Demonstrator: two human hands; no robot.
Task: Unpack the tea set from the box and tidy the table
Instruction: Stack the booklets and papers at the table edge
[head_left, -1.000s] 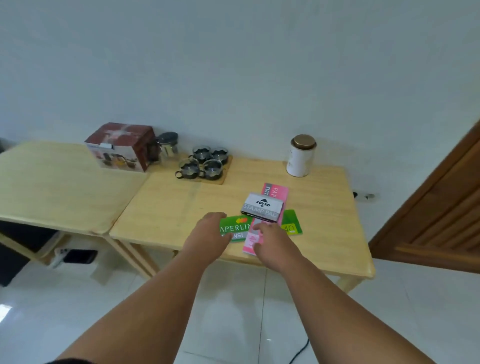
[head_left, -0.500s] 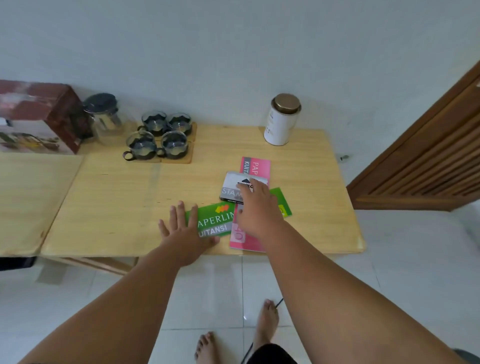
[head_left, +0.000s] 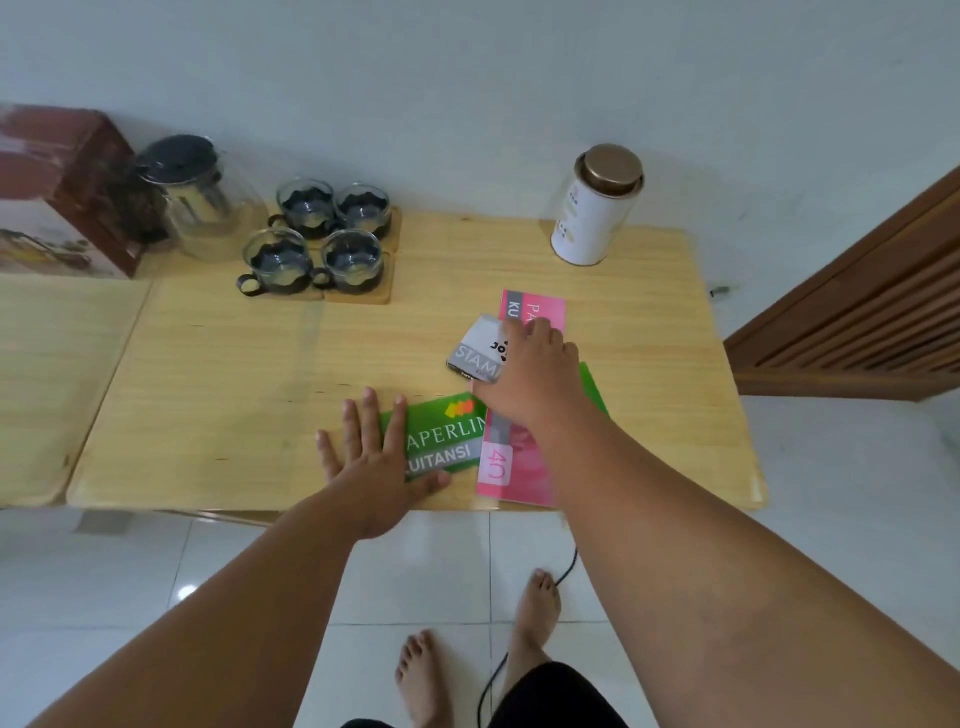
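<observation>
While pinning the green receipt book's (head_left: 441, 441) left end under the left hand (head_left: 374, 467), fingers (head_left: 370, 415) straight and spread, curls the right hand (head_left: 530, 379) over the stamp pad box (head_left: 475, 353) atop the pink receipt book (head_left: 540, 309), right of the table's (head_left: 218, 395) centre; pokes out leftward from that palm, nearer the right.

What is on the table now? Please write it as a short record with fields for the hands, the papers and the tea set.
left hand: flat, fingers straight, resting on green receipt book and table
right hand: grips stamp pad box
stamp pad box: over pink receipt book
pink receipt book: lies across green receipt book
unpacked: glass teapot and four cups stand beside box, cups on wooden coasters
tin: upright, lid on, far right corner
</observation>
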